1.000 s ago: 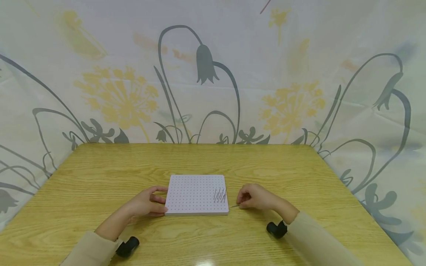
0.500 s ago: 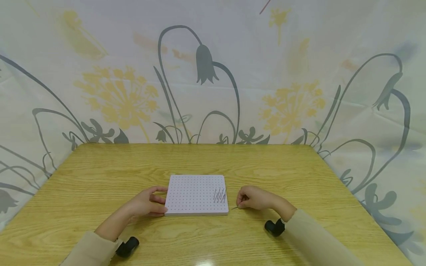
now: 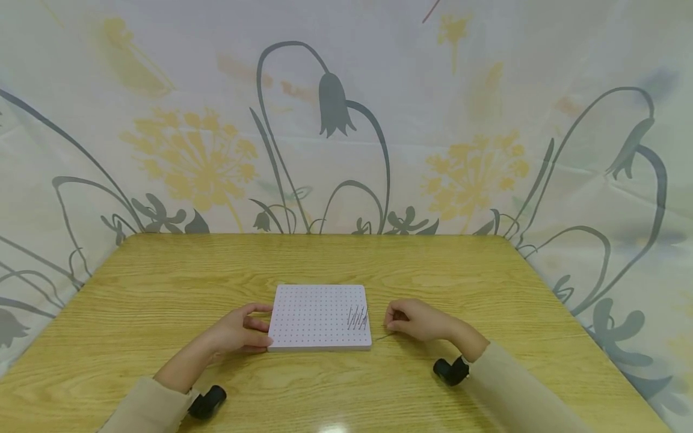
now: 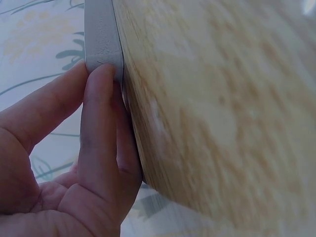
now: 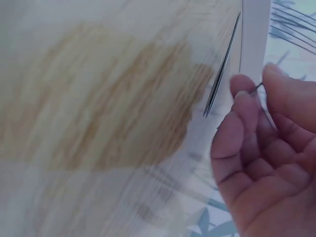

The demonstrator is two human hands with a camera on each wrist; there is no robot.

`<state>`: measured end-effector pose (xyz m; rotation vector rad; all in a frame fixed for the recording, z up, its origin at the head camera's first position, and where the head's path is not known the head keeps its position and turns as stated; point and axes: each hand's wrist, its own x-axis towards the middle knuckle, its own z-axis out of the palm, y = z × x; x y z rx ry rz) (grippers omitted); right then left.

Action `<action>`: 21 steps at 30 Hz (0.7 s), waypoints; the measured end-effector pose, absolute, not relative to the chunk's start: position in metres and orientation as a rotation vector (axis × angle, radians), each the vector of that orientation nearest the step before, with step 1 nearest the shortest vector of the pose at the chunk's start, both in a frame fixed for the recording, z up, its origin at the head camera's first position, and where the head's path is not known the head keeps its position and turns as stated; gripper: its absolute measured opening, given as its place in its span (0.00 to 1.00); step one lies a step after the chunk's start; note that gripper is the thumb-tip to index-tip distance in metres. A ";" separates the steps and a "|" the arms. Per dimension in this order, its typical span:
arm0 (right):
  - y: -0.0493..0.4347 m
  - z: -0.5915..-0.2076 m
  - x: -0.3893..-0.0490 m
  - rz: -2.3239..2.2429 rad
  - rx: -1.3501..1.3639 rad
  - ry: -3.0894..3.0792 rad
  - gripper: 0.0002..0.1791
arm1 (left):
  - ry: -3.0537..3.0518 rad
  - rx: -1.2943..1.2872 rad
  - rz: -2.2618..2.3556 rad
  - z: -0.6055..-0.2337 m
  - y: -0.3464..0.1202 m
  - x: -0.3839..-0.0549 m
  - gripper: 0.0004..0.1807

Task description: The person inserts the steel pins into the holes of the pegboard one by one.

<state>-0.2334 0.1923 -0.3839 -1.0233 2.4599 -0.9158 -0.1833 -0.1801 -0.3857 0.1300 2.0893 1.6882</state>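
In the head view a white pegboard with a grid of small holes lies on the table. Several thin metal pins stand slanted at its right side. My left hand holds the board's left edge, thumb at the near corner; the left wrist view has fingertips on the grey board edge. Right of the board is my right hand. Its thumb and forefinger pinch a thin dark pin, mostly hidden by the fingers. Beside those fingertips, one or two loose pins lie along the board's edge.
The wood-grain table reaches back to a flower-printed cloth. Black wrist cameras sit below both wrists, close over the tabletop.
My right hand dipped slightly toward the loose pin, then drew back a little to the right. Its fingertips now sit farther from that pin. The left hand and the board stay put.
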 end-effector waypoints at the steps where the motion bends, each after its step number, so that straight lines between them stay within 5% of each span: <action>1: 0.192 -0.384 -0.233 -0.938 -1.018 2.465 0.03 | 2.086 0.130 1.690 -0.386 -0.180 -0.183 0.38; 21: 0.178 -0.374 -0.221 -1.482 -0.930 2.287 0.05 | 2.100 0.125 1.693 -0.386 -0.180 -0.183 0.39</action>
